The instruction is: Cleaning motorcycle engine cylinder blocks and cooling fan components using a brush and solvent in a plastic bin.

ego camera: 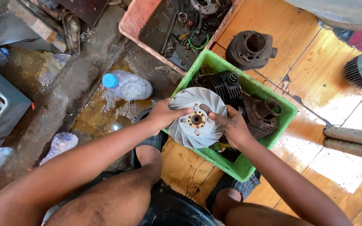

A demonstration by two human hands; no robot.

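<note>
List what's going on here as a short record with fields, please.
Held part: silver finned fan wheel, gripped on both sides
Left hand: on the wheel's left edge
Right hand: on the wheel's right edge
Below the wheel: green crate of dark engine parts
Nearby: pink tray, plastic bottle, grey cylinder

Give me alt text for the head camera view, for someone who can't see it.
Seen from above, a person's left hand and right hand hold a round silver finned fan wheel over a green bin of dark engine parts. A pink tray of oily parts lies beyond it, and a plastic bottle lies on the wet floor to the left.
</note>
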